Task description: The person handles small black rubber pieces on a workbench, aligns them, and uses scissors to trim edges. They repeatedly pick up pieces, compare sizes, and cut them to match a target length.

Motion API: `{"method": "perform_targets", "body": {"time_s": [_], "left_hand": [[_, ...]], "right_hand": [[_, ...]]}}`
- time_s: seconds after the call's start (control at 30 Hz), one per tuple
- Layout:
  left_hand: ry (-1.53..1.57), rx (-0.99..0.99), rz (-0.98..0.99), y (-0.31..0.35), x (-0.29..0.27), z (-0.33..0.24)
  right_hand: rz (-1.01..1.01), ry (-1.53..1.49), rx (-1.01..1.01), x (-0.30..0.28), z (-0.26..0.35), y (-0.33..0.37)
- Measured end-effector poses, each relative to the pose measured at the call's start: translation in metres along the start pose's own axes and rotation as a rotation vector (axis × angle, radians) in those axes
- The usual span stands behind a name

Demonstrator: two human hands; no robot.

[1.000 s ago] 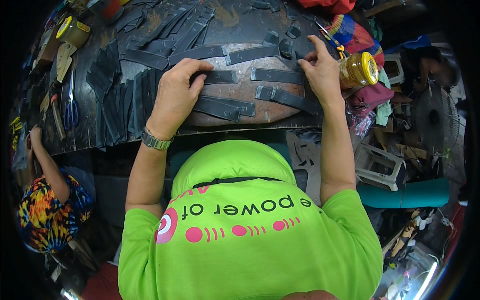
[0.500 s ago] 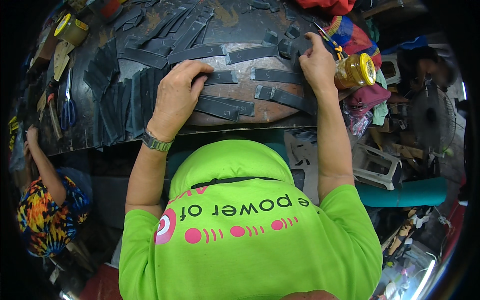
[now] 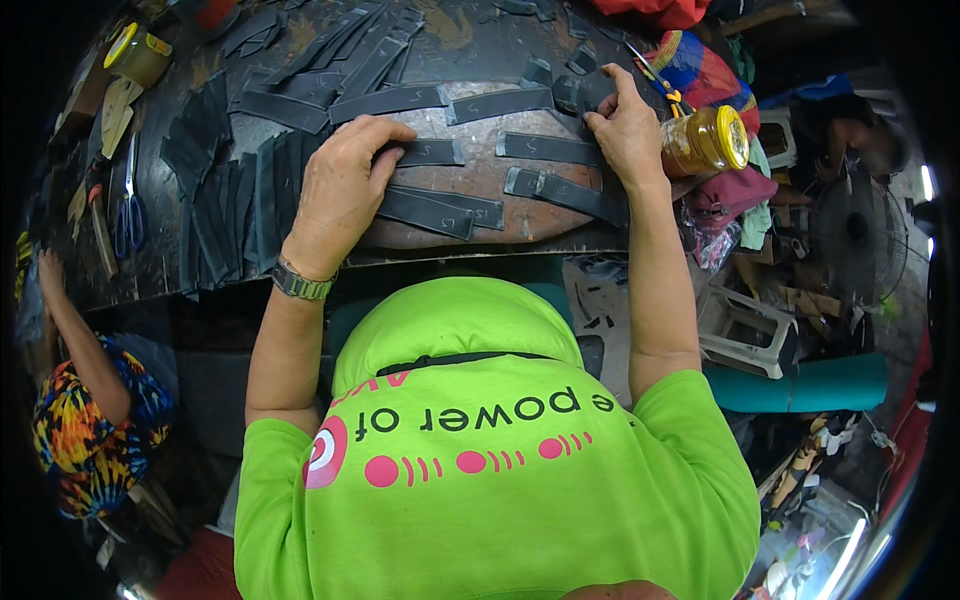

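Observation:
My left hand (image 3: 340,195), with a wristwatch, curves over the left end of a flat dark strip (image 3: 435,152), its thumb and fingers closed around that end. My right hand (image 3: 632,140) is at the right side of the work area, index finger stretched forward and thumb apart from it. Small folded dark pieces (image 3: 566,95) lie beside its fingertips. A second strip (image 3: 545,148) runs toward its wrist. Below are overlapping strips (image 3: 430,212) and another slanting strip (image 3: 570,193). Above lie two more, a left strip (image 3: 390,102) and a right strip (image 3: 500,105).
Many dark strips (image 3: 255,205) lie piled at left, near blue-handled scissors (image 3: 130,220) and a yellow-lidded jar (image 3: 138,55). Another jar (image 3: 700,142) and yellow-handled scissors (image 3: 678,103) are beside my right hand. A co-worker's arm (image 3: 85,335) shows at left; a fan (image 3: 860,235) stands at right.
My right hand's thumb has spread away from its index finger, toward the left. My left hand stays at the same strip end. The whole view has shifted slightly.

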State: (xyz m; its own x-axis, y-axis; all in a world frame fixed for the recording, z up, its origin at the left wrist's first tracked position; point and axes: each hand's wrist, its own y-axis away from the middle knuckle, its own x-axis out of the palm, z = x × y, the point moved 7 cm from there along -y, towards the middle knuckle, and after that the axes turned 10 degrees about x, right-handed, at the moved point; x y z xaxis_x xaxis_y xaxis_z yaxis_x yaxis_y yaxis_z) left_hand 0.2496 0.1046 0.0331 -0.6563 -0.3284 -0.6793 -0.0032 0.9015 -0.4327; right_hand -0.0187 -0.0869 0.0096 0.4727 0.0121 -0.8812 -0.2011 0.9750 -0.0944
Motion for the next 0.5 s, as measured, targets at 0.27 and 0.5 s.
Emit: {"method": "perform_targets", "body": {"time_s": [0.27,0.5], "left_hand": [[-0.145,0.047,0.0,0.003,-0.001,-0.004],[-0.228,0.103,-0.067,0.002,-0.002,-0.01]], "right_hand": [[-0.245,-0.294,-0.032,-0.032,-0.004,0.001],[0.168,-1.129,0.122,-0.03,-0.009,0.016]]}}
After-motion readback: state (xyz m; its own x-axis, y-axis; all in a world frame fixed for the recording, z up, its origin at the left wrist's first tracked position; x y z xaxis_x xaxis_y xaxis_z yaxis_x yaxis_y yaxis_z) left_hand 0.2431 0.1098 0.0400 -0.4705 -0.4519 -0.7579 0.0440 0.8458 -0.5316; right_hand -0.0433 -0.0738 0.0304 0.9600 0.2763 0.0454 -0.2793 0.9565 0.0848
